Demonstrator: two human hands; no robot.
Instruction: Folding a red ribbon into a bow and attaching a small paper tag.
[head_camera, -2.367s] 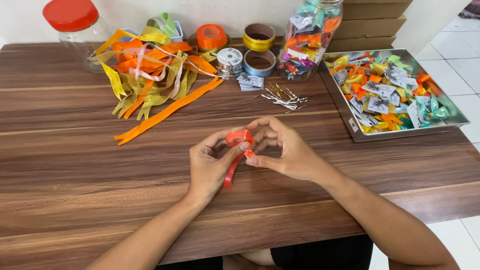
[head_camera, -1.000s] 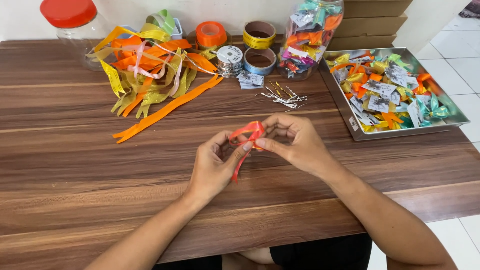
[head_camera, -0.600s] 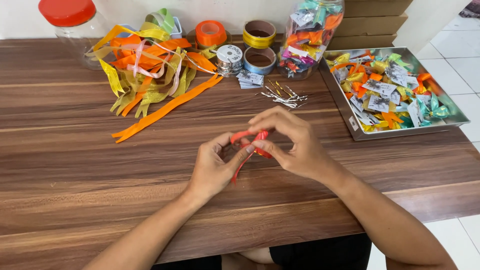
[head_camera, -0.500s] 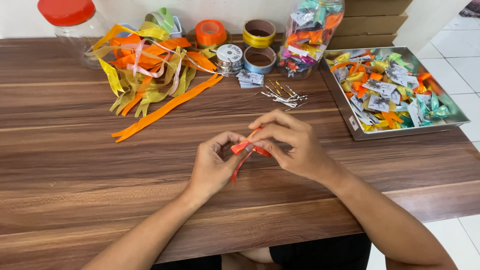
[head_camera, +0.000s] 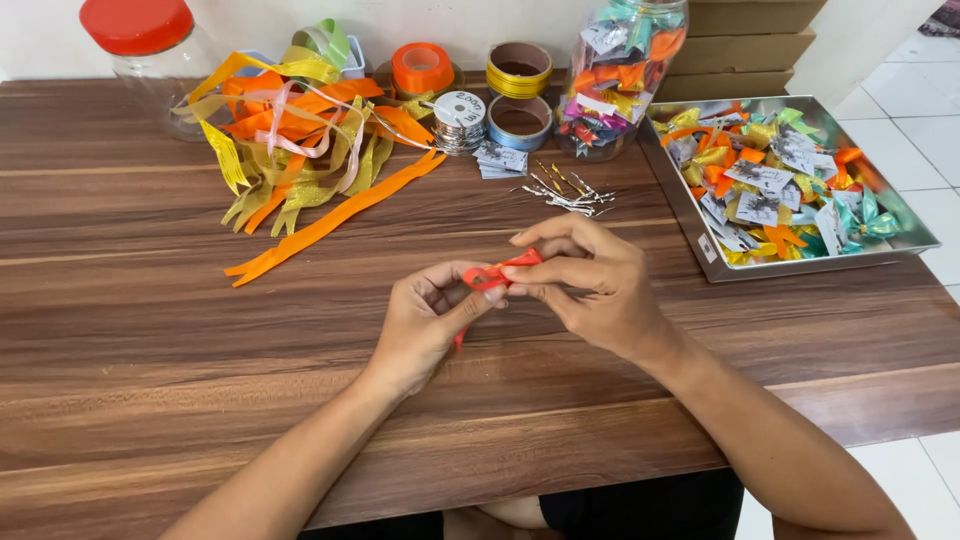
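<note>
Now that the loop's been pulled smaller, the red ribbon (head_camera: 492, 274) is pinched tight between the left hand (head_camera: 425, 322) and right hand (head_camera: 590, 290), fingertips closed on it.

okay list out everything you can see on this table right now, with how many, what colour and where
red ribbon: one, red, pinched between both hands at table centre
loose ribbon strips: a pile, orange, yellow and pink, far left
jar: one, clear with red lid, far left corner
ribbon spools: about four, orange, yellow, blue and silver, far centre
wire ties: a small heap, silver, beyond the hands
tall jar: one, clear, full of coloured bows, far centre
metal tray: one, silver, right, holding tagged bows
table: one, brown wood
left hand: one, gripping ribbon
right hand: one, gripping ribbon
</note>
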